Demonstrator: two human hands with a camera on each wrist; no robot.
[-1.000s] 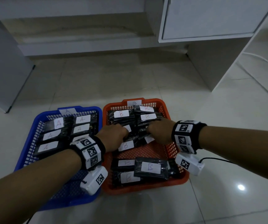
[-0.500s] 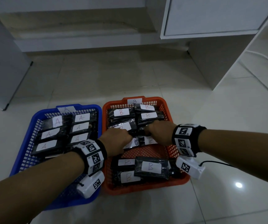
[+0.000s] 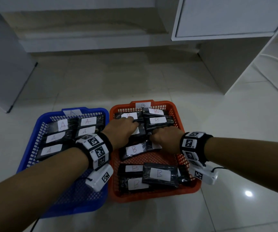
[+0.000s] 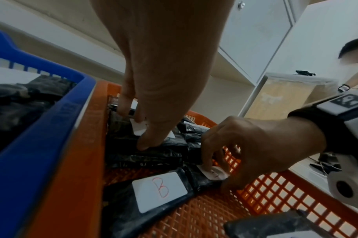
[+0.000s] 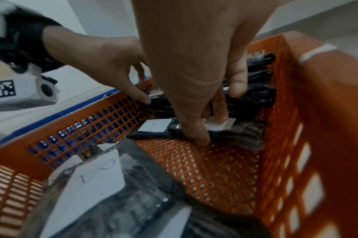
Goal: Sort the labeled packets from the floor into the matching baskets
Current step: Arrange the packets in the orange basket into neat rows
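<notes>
Two baskets stand side by side on the floor: a blue basket (image 3: pixel 39 121) tagged A with several black A packets (image 3: pixel 63 125), and an orange basket (image 3: pixel 181 114) tagged B with several B packets. Both hands reach into the orange one. My left hand (image 3: pixel 133 124) pinches a black packet (image 4: pixel 163 149) between thumb and fingers near the far left corner. My right hand (image 3: pixel 153 138) pinches another labelled packet (image 5: pixel 241 133), its thumb at the near edge and its fingers on the label. A loose B packet (image 3: pixel 134 149) lies between my wrists.
A white cabinet (image 3: pixel 227 17) overhangs the far right, with its side panel (image 3: pixel 227 67) reaching the floor. A white cable (image 3: pixel 277 59) runs along the right. A grey panel (image 3: pixel 4 64) stands at left. Another person (image 4: pixel 353 64) shows far right in the left wrist view.
My left hand has moved deeper into the orange basket, toward its far left corner. The right hand has stayed almost where it was.
</notes>
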